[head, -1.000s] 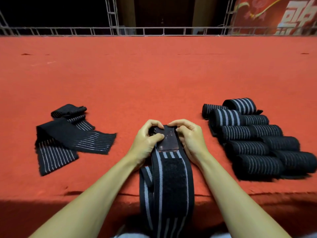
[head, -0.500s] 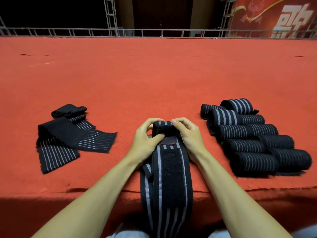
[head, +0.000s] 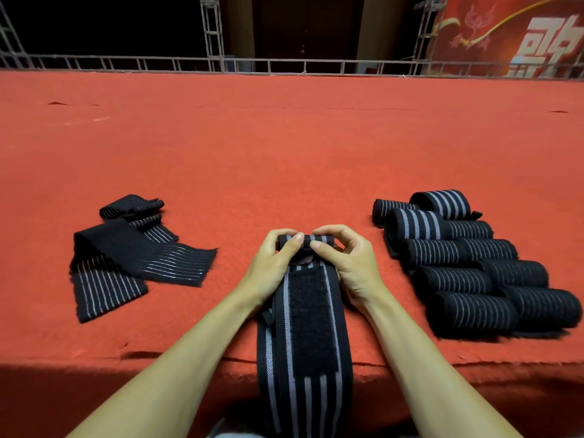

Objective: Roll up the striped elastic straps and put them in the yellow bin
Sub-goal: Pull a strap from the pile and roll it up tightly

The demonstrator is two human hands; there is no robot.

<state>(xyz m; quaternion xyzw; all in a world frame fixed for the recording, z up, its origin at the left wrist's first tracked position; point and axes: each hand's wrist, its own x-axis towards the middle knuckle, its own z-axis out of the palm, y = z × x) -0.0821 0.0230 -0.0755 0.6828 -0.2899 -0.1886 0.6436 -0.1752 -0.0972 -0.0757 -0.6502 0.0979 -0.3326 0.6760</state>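
both hands — left hand [head: 274, 260], right hand [head: 344, 260] — pinch the strap's [head: 311, 324] small rolled end (fingers curled round it) on the red carpet [head: 284, 153].

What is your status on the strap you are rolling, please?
Left hand, right hand pinch rolled far end of black grey-striped elastic strap. Tail hangs over red carpeted edge. Nothing blocking; yellow bin unseen.
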